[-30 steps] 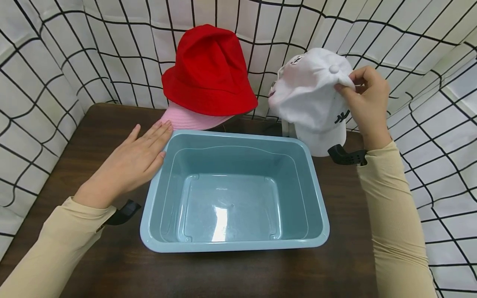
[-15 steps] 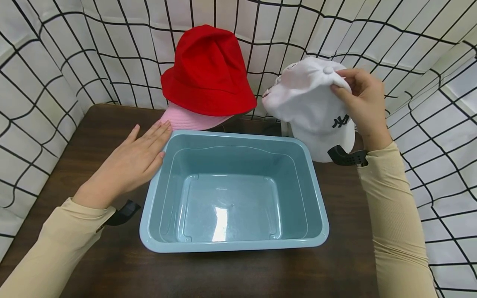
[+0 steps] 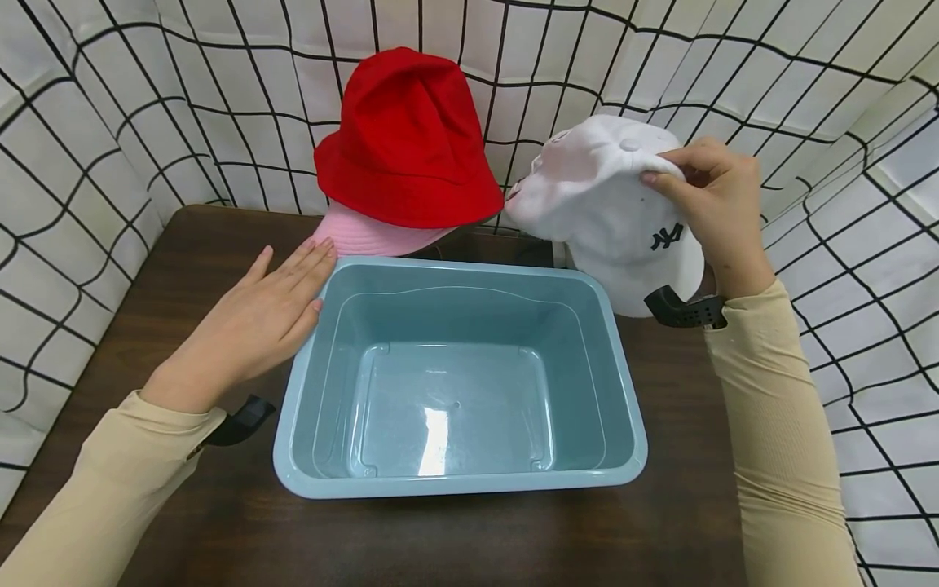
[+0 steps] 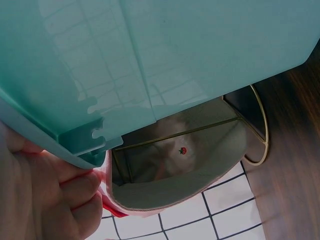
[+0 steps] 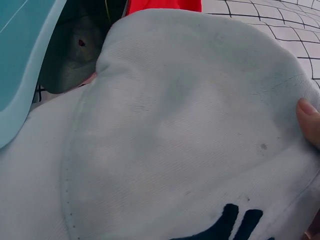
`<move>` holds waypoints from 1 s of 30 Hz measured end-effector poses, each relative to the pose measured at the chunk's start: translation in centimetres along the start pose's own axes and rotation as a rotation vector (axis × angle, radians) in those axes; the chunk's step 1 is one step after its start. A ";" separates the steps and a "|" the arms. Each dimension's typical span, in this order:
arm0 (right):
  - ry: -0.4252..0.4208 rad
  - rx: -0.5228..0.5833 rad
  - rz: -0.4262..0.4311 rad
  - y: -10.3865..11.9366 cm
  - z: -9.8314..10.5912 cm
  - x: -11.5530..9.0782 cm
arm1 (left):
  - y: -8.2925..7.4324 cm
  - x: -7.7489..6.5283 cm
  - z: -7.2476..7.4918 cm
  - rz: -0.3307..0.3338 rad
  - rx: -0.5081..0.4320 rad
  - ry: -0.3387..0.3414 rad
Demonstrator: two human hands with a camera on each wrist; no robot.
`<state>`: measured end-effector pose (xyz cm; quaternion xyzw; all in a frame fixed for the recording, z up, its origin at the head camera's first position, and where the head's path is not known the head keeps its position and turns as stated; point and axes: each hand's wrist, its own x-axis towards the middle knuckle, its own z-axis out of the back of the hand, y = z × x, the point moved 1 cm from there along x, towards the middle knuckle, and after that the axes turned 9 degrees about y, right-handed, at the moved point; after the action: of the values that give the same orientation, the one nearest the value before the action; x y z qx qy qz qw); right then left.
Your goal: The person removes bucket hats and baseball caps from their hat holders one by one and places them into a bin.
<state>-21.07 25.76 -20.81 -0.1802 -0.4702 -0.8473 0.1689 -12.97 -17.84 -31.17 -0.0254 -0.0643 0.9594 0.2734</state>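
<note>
A white baseball cap with a dark letter logo is pinched near its top button by my right hand, behind the right end of a blue plastic basin. In the right wrist view the cap's white cloth fills most of the picture, with the thumb at its right edge. My left hand lies with straight fingers along the basin's left rim, fingertips at the brim of a pink hat. A red bucket hat sits on top of the pink hat.
Everything stands on a dark wooden table. Black wire mesh with white sheeting surrounds the back and sides. A gold wire stand shows beneath the pink hat in the left wrist view.
The white cap has shifted left and slightly down, turning so its logo faces forward more, with my right hand still holding it. My left hand and the basin stay practically in place.
</note>
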 end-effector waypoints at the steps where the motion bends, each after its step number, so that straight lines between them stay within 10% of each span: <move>1: 0.002 -0.004 0.005 0.2 0.0 0.0 | 0.0 0.0 0.0 0.000 0.001 0.001; 30: -0.017 0.025 0.040 3.1 0.8 0.0 | 0.1 0.1 0.0 0.006 -0.004 0.010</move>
<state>-19.59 24.85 -18.14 -0.1948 -0.4784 -0.8362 0.1840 -13.13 -17.89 -31.21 -0.0311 -0.0646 0.9600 0.2707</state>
